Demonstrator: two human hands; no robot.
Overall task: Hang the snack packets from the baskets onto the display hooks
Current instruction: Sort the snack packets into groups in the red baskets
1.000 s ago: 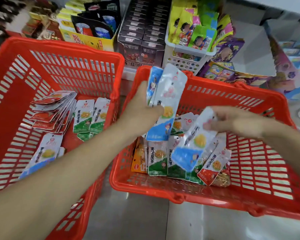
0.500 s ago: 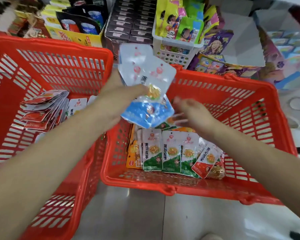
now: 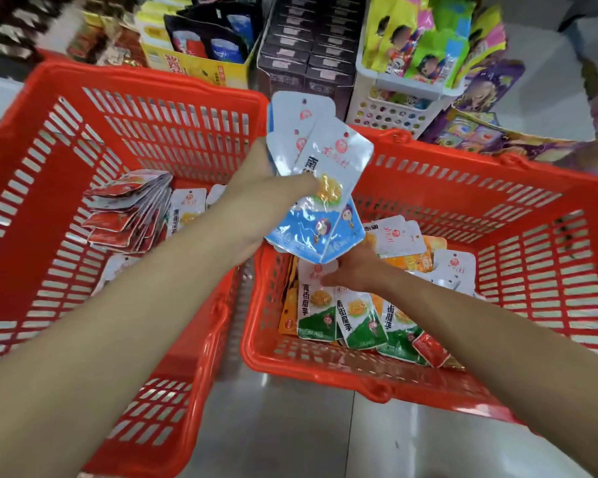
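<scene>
The left hand [image 3: 266, 201] clasps a fanned bunch of blue packets [image 3: 320, 215], with the thumb across their fronts and the fingers behind. From that grip the bunch spreads two ways. The white header ends with their hang holes rise toward 12 and 1 o'clock, and the blue bottoms drop toward 4 and 5 o'clock. The bunch is held in the air over the left edge of the right basket [image 3: 325, 370].

Just under the blue bottoms, at 5 o'clock from the left hand, the right hand [image 3: 358, 267] is down inside that basket. Its fingertips [image 3: 327, 280] lie on the white header of one of the green packets [image 3: 316, 317]. The blue bunch hides part of the hand, so I cannot tell whether it pinches the packet or only touches it. The green packets overlap toward 6 and 5 o'clock along the basket's near wall, ending at a lone red packet [image 3: 428, 346]. Orange packets [image 3: 409, 260] lie at 3 o'clock from the right hand.

At 9 o'clock from the left hand, the left basket [image 3: 152, 81] holds a slanted stack of red packets [image 3: 125, 215]. Both baskets stand side by side on the pale floor [image 3: 290, 432]. Beyond them, at 12 o'clock, are a yellow box [image 3: 194, 63], dark cartons [image 3: 308, 56] and a white crate [image 3: 394, 110] of bright bags.
</scene>
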